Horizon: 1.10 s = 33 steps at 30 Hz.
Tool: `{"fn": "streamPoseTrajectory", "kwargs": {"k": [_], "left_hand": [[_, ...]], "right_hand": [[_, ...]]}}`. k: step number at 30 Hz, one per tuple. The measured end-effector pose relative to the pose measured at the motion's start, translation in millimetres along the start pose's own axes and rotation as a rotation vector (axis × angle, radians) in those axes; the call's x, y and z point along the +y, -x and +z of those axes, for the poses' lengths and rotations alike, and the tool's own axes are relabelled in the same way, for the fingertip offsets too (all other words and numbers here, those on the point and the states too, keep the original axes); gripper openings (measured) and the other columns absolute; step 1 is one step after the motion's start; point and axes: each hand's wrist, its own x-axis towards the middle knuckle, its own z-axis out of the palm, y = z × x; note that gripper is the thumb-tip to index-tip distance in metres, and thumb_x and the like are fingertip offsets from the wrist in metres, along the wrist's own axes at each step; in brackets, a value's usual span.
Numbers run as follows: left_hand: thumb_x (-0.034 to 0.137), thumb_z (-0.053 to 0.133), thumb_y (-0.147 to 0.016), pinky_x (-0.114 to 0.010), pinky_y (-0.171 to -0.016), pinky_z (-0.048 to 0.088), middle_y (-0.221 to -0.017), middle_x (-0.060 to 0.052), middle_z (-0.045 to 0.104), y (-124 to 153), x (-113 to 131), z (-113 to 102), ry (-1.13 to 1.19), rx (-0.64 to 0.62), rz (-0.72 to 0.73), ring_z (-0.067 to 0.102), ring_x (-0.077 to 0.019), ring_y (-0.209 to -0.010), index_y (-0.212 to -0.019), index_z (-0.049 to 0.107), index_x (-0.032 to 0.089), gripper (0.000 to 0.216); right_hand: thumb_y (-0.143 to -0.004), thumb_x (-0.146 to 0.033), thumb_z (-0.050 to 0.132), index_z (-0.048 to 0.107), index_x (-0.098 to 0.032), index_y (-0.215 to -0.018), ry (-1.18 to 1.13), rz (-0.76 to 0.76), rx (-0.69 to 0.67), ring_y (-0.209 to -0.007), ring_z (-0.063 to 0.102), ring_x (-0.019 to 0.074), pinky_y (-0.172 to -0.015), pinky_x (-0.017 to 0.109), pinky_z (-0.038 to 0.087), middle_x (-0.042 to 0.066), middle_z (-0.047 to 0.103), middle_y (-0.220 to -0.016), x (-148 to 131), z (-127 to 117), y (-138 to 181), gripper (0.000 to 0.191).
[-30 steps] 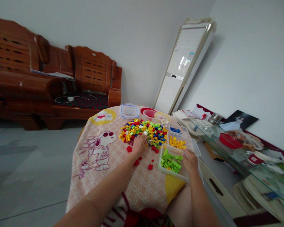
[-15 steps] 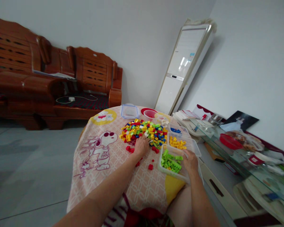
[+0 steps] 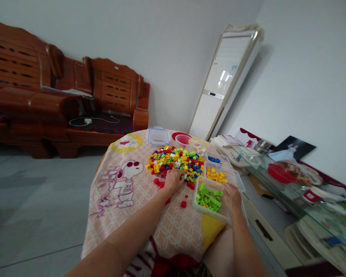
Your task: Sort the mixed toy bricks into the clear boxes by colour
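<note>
A heap of small toy building bricks [image 3: 173,157] in red, yellow, green, blue and white lies on the cloth-covered table. My left hand [image 3: 173,180] rests at the heap's near edge, fingers curled down among the bricks; whatever they pinch is hidden. To the right, a clear plastic box [image 3: 209,212] holds green bricks [image 3: 208,198]. My right hand [image 3: 232,198] is closed on this box at its far right side. Behind it, another clear container holds yellow bricks [image 3: 216,174], with blue bricks [image 3: 214,159] in a compartment beyond. Loose red bricks [image 3: 183,204] lie near my left hand.
A blue-rimmed lid [image 3: 158,136] and a pinkish bowl [image 3: 183,139] stand at the table's back. On the right is a cluttered glass-topped cabinet [image 3: 288,192]. A wooden sofa [image 3: 112,92] and a tall white air conditioner [image 3: 216,84] stand beyond the table.
My left hand has drawn back slightly toward me from the heap, its fingers more curled. My right hand stays in place at the box.
</note>
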Motion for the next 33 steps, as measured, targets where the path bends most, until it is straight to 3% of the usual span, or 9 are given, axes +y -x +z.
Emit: {"fn": "streamPoseTrajectory", "kwargs": {"k": [6, 11, 16, 21, 23, 27, 30, 33], "left_hand": [[0.019, 0.06, -0.084, -0.035, -0.095, 0.044, -0.099, -0.005, 0.075, 1.0, 5.6, -10.0, 0.139, 0.076, -0.01, 0.064, -0.0212, -0.098, -0.094, 0.073, 0.023, 0.017], [0.012, 0.056, -0.084, -0.029, -0.087, 0.052, -0.101, -0.005, 0.075, 3.6, 19.9, -12.3, 0.426, 0.099, 0.18, 0.067, -0.0168, -0.092, -0.101, 0.074, 0.02, 0.026], [0.015, 0.056, -0.088, -0.03, -0.093, 0.052, -0.105, -0.006, 0.075, 15.6, 46.6, -4.0, 0.571, -0.012, 0.463, 0.067, -0.0178, -0.1, -0.108, 0.073, 0.019, 0.026], [0.016, 0.051, -0.092, -0.033, -0.1, 0.048, -0.113, -0.005, 0.074, 24.0, 61.4, 3.8, 0.456, -0.154, 0.623, 0.066, -0.0184, -0.106, -0.122, 0.068, 0.023, 0.035], [0.015, 0.052, -0.091, -0.034, -0.1, 0.048, -0.117, -0.007, 0.073, 21.6, 56.0, 6.0, 0.417, -0.087, 0.579, 0.065, -0.0195, -0.11, -0.123, 0.067, 0.021, 0.036], [0.012, 0.055, -0.087, -0.038, -0.098, 0.049, -0.115, -0.009, 0.072, 11.0, 31.5, 4.6, 0.264, 0.077, 0.291, 0.064, -0.0225, -0.107, -0.118, 0.07, 0.018, 0.035], [0.015, 0.058, -0.086, -0.043, -0.098, 0.047, -0.118, -0.009, 0.071, 5.6, 16.1, 0.7, 0.104, 0.039, 0.167, 0.061, -0.026, -0.11, -0.117, 0.07, 0.02, 0.033], [0.02, 0.061, -0.087, -0.043, -0.098, 0.046, -0.124, -0.008, 0.068, 4.3, 11.1, -0.1, 0.03, -0.034, 0.133, 0.058, -0.0274, -0.115, -0.121, 0.069, 0.023, 0.035]], "right_hand": [[-0.082, -0.023, 0.045, 0.074, -0.016, -0.102, 0.01, 0.012, -0.023, -0.099, 0.066, 0.0244, -0.093, 0.04, 0.051, 0.013, 0.074, -0.103, -0.7, -0.1, -0.1, 0.036], [-0.082, -0.024, 0.045, 0.074, -0.018, -0.102, 0.001, -0.007, -0.004, -0.098, 0.066, 0.0235, -0.093, 0.04, 0.051, 0.011, 0.074, -0.103, 1.3, 1.0, 0.2, 0.035], [-0.082, -0.024, 0.045, 0.074, -0.015, -0.102, -0.01, -0.038, -0.003, -0.097, 0.067, 0.0249, -0.092, 0.041, 0.052, 0.013, 0.074, -0.103, 4.0, 2.3, -0.2, 0.036], [-0.082, -0.024, 0.044, 0.073, -0.016, -0.104, -0.004, -0.039, -0.006, -0.098, 0.067, 0.025, -0.093, 0.042, 0.052, 0.014, 0.074, -0.104, 4.0, 2.1, 0.2, 0.037], [-0.083, -0.024, 0.044, 0.073, -0.016, -0.104, 0.003, -0.034, -0.007, -0.098, 0.066, 0.0249, -0.093, 0.042, 0.052, 0.013, 0.074, -0.105, 4.1, 2.3, 0.7, 0.037], [-0.083, -0.024, 0.044, 0.073, -0.016, -0.103, 0.01, -0.03, -0.006, -0.099, 0.066, 0.0258, -0.093, 0.043, 0.052, 0.014, 0.074, -0.105, 5.1, 3.5, 1.2, 0.037], [-0.083, -0.024, 0.044, 0.073, -0.016, -0.102, 0.013, -0.022, -0.004, -0.098, 0.066, 0.0257, -0.093, 0.042, 0.051, 0.013, 0.074, -0.104, 4.6, 3.5, 0.8, 0.036], [-0.083, -0.025, 0.043, 0.073, -0.015, -0.103, 0.01, -0.029, -0.008, -0.098, 0.066, 0.0262, -0.093, 0.043, 0.052, 0.014, 0.073, -0.103, 2.5, 2.2, 0.4, 0.037]]}}
